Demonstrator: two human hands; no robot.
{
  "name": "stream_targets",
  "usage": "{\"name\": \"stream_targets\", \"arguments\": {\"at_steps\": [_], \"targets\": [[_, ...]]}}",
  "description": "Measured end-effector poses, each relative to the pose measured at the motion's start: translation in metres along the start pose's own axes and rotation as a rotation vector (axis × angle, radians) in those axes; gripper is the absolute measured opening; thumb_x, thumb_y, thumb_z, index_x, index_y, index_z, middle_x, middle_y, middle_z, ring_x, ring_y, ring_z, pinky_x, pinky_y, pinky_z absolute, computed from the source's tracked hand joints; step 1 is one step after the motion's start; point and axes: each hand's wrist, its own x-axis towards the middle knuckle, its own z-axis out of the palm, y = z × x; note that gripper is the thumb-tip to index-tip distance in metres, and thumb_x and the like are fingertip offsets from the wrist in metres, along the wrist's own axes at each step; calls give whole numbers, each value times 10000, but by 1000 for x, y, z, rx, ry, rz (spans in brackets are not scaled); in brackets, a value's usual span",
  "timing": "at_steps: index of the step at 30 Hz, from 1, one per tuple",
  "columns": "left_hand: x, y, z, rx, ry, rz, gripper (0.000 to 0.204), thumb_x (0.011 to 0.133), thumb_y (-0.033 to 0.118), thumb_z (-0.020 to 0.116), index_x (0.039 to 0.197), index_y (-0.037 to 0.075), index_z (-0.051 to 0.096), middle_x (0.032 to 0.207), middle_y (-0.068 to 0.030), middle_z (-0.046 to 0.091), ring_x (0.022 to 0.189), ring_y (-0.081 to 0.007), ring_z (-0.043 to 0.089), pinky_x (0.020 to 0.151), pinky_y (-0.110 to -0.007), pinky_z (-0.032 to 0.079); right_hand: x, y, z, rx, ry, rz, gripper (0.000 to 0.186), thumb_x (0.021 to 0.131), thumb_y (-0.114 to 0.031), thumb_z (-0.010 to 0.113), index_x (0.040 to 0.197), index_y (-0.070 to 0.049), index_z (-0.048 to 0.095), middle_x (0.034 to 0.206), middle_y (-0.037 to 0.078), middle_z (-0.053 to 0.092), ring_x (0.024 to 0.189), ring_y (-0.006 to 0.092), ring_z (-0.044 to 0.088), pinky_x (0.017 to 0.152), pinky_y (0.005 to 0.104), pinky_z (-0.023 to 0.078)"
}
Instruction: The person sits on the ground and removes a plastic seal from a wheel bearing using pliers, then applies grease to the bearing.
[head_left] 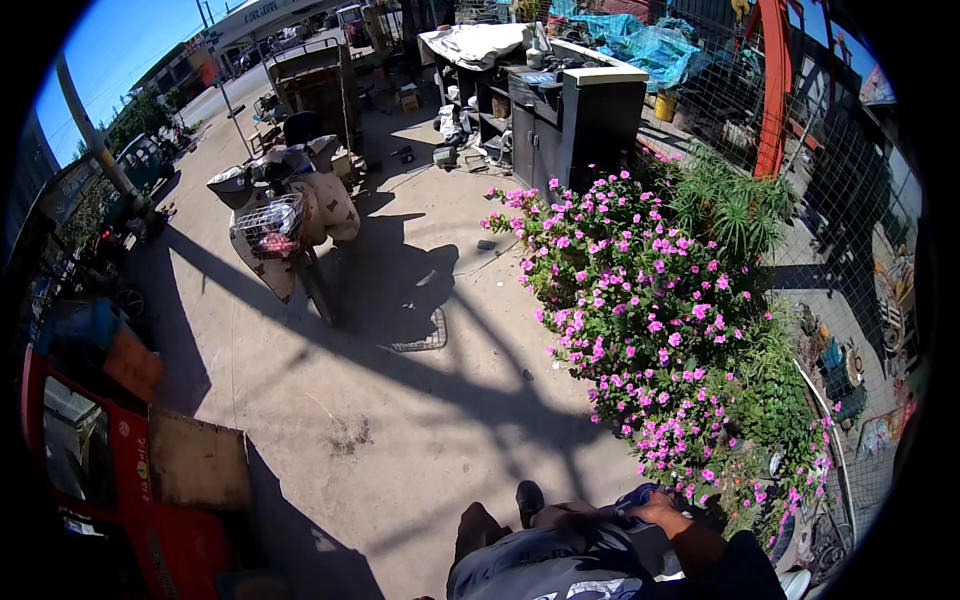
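Note:
My right hand [660, 508] is low in the head view, just right of my body, beside the pink-flowered bush [650, 290]. Its fingers curl at a small dark blue-purple thing [636, 496], whose kind I cannot make out. My right forearm comes in from a dark sleeve. The dark shirt [545, 560] with a pale print covers my front, and one dark shoe [530, 500] shows beyond it on the concrete. My left hand is out of the picture.
A cream scooter [320, 200] with a wire basket stands ahead to the left. At the lower left is a red vehicle [165, 520]. A dark cabinet [575, 120] stands beyond the flowers; wire fencing [850, 180] and an orange post [773, 90] line the right.

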Motion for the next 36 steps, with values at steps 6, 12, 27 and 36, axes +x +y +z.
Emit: {"name": "stream_targets", "arguments": {"at_steps": [6, 12, 27, 36], "targets": [[94, 97, 4, 29, -188, 107, 137, 874, 181, 673, 947, 66, 670, 748, -13, 638, 631, -124, 592, 530, -319, 501, 68, -188, -111, 112, 229, -98, 1427, 489, -590, 870, 1498, 95, 129, 1371, 353, 458, 1288, 456, 467, 1067, 448, 435], [151, 322, 31, -106, 33, 53, 109, 881, 143, 632, 895, 38, 654, 701, -31, 606, 570, -130, 548, 488, -312, 461, 85, -340, -133, 183, 111, 62, 1429, 477, -508, 880, 1534, 42, 90, 1495, 307, 337, 1392, 419, 370, 1125, 434, 386], [284, 743, 82, -303, 19, 125, 130, 894, 51, 585, 838, -56, 634, 645, -78, 577, 477, -129, 464, 438, -291, 381, 269, -473, -168, -95, -256, -230, 723, 791, -736, 625, 1077, -77, 701, 988, 148, 730, 820, 213, 718, 770, 386, 568], [376, 893, 205, -40, 21, -1, 152, 830, 60, 594, 841, -86, 635, 689, -141, 629, 534, -219, 606, 478, -385, 532, 329, -782, -413, 111, -72, 28, 1364, 523, -640, 849, 1512, 42, 205, 1472, 269, 430, 1389, 381, 408, 1124, 419, 384]]}}
